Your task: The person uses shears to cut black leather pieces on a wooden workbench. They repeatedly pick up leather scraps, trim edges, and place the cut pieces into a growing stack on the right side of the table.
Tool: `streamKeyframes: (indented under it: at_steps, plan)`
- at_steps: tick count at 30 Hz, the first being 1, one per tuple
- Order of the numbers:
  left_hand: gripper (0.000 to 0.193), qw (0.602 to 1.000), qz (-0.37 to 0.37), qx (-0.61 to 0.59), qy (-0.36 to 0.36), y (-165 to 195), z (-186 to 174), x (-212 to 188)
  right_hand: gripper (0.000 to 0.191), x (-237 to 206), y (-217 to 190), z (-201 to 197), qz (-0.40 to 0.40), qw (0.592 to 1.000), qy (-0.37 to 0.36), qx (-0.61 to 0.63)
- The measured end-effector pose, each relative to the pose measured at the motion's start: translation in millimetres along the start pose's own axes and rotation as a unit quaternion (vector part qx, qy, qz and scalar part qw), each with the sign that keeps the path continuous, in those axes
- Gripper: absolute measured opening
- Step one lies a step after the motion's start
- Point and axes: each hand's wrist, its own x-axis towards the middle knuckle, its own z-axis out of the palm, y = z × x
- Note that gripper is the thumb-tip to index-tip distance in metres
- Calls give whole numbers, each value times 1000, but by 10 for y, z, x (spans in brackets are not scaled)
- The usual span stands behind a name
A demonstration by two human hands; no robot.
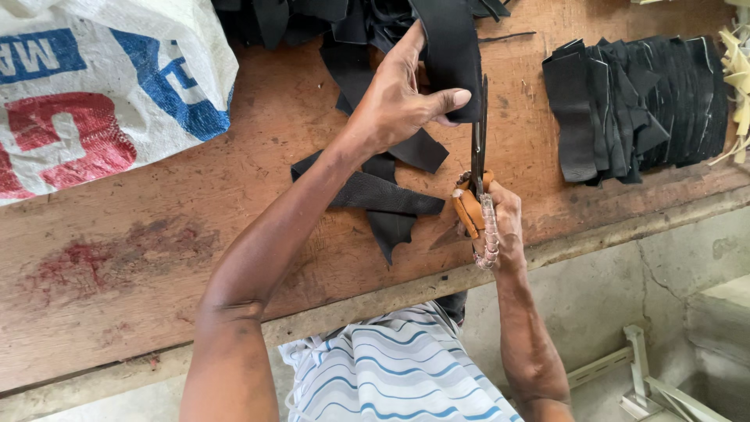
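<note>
My left hand [402, 98] pinches a black strip of material [451, 55] and holds it up over the wooden table [156, 227]. My right hand [500, 223] grips a pair of scissors [478, 168] by its orange, wrapped handles. The dark blades point up and run along the right edge of the strip, just below my left thumb. More black offcuts [383, 195] lie on the table under my left forearm.
A neat row of cut black pieces [637, 109] lies at the right. A white woven sack [94, 86] with red and blue print sits at the left. A heap of black material [312, 19] fills the far edge. Pale yellowish strips [738, 78] sit at the far right.
</note>
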Motion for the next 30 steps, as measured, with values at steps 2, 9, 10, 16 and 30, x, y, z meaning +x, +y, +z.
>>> streamKeyframes:
  at_steps: [2,9,10,16,30]
  plan:
    - [93,1000,-11,-4,-1,-7,-1,2,19,9,23,8,-4,1000,4,5]
    - [96,999,-33,-31,-5,-51,15,9,20,0,109,33,-5,999,11,37]
    - [96,999,-35,-30,-4,-59,16,5,20,-1,118,36,-4,999,14,34]
    - [99,998,-41,-39,-4,-95,24,22,18,-2,154,43,-35,998,14,59]
    - [86,994,-76,-75,3,-65,47,21,16,-29,125,5,-109,994,-9,30]
